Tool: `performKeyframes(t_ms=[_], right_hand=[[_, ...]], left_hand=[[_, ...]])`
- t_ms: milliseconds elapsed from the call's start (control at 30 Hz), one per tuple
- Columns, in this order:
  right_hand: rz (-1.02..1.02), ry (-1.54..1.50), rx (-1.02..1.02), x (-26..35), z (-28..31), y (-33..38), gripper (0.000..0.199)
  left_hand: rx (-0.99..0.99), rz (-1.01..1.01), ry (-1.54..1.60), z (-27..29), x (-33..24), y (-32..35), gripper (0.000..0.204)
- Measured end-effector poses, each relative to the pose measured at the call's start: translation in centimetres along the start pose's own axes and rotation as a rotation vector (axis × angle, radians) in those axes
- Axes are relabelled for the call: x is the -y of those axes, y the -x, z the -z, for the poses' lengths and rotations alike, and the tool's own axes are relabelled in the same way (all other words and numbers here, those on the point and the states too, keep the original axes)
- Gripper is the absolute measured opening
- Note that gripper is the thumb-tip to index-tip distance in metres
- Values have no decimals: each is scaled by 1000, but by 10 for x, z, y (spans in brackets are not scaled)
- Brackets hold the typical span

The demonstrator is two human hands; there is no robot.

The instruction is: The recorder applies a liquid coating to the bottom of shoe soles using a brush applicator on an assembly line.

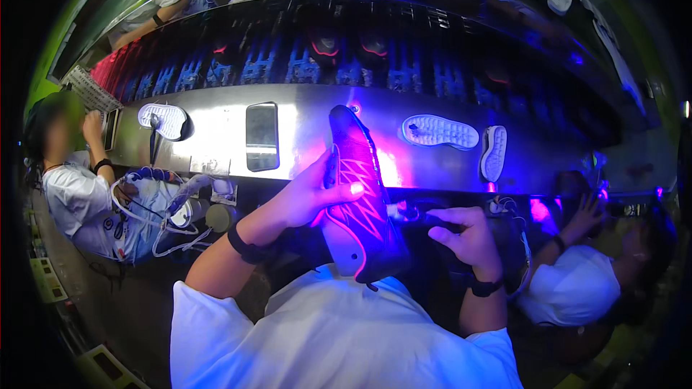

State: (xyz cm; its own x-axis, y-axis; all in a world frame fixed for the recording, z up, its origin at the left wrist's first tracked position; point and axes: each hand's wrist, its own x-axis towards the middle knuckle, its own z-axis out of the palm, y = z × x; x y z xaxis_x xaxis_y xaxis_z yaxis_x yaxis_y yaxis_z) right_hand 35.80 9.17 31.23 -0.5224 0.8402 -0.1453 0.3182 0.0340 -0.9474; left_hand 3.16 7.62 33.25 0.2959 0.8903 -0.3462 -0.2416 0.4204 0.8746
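Observation:
My left hand grips a dark shoe upper by its side, with the thumb across the front. Pink lines glow in a zigzag over the upper under violet light. The upper stands toe away from me, between my chest and the metal bench. To the right, my right hand is apart from the upper, index finger stretched toward it and thumb spread below. Nothing shows between that thumb and finger; the other fingers are partly hidden. A small whitish piece sits between the upper and my right fingertips; its kind is unclear.
On the metal bench lie a phone, a white sole, another sole and a sole with a brush-like tool. A dark conveyor runs behind. People sit at left and right.

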Motion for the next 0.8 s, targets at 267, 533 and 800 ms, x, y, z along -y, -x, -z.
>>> performKeyframes(t_ms=[267, 533, 800], right_hand=[[31, 64, 61, -5, 27, 24, 33], [106, 225, -75, 6, 31, 27, 34], [254, 344, -147, 41, 42, 12, 35]], left_hand=[[-90, 2, -51, 8, 8, -19, 72], [-94, 185, 237, -3, 6, -20, 54], [-138, 309, 486, -9, 13, -3, 44]])
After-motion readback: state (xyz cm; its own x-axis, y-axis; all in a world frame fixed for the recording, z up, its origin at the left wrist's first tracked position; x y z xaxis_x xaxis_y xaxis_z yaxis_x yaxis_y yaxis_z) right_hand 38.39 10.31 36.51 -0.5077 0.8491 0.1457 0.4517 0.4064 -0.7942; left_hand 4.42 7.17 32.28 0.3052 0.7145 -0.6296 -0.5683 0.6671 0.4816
